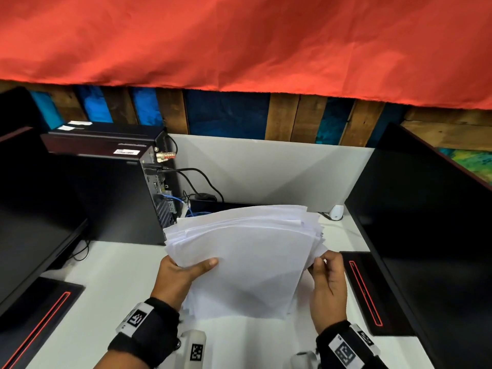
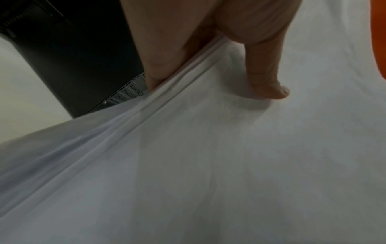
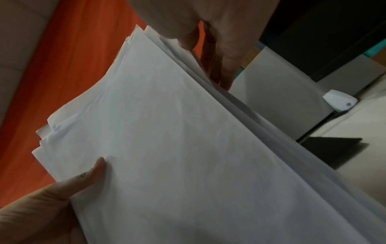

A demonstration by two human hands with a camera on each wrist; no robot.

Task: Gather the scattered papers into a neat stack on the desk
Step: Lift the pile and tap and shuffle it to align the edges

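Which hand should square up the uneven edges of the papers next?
Right. The left hand grips the papers, thumb on top; the right hand only pinches the splayed right edge, so it's freer to tap edges flush.

Head view: I get bright, even light; red cloth (image 1: 239,41) vivid, no glare.
Shadows: soft grey ones under the papers (image 1: 247,262) on the white desk (image 1: 106,288).
Dark zones: black monitors (image 1: 431,222) left and right lose detail.
Distortion: I see wide-angle bending at the edges, partition lines bowed.
Left wrist view: dim, grainy, soft; near sheets smeared.
Right wrist view: dimmer, noisy; I see paper edges blur towards the near right corner.
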